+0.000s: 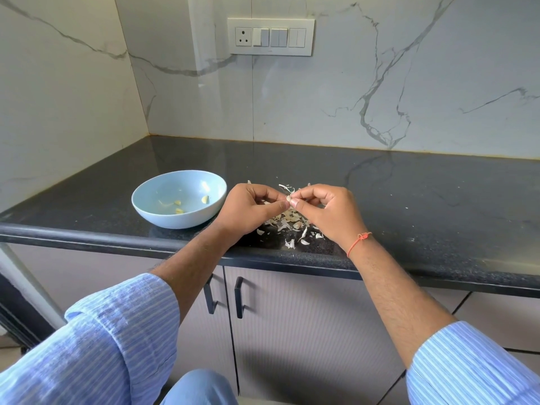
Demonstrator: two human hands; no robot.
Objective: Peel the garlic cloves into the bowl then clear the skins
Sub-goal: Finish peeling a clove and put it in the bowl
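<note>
Garlic cloves (177, 202): three peeled in bowl (152, 213), one (289, 197) pinched between hands.

Black countertop (409, 185), marble wall (321, 97), switch panel (271, 36), cabinet handles (225, 296)

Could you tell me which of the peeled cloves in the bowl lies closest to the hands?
The peeled clove on the bowl's right side; the other two cloves lie nearer its middle.
</note>
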